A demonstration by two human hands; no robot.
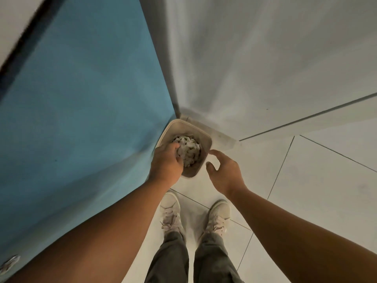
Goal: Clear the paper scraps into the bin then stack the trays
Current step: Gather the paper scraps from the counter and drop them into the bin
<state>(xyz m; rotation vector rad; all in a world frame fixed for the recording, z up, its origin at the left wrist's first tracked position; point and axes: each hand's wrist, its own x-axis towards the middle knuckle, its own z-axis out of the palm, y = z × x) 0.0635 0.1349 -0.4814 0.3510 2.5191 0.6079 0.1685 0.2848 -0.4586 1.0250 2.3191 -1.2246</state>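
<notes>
Over the bin (207, 137), what is the left hand (166, 162) doing?

Its fingers are curled round a clump of paper scraps (189, 151), gripping it right above the open mouth. The knuckles face up and the thumb tucks under the wad.

And the right hand (226, 172)?

It holds nothing. The fingers are loosely spread and slightly bent, just beside the bin's near right rim; I cannot tell whether the fingertip touches it.

Where does the bin stand?

On the pale floor tiles (316, 180), tucked into the corner between a blue panel (81, 99) on the left and a white wall (265, 58) behind.

Anything nearer the person?

Two pale laced shoes (170, 213) planted on the tiles just short of the bin, grey trousers (171, 258) above them, both bare forearms reaching forward.
</notes>
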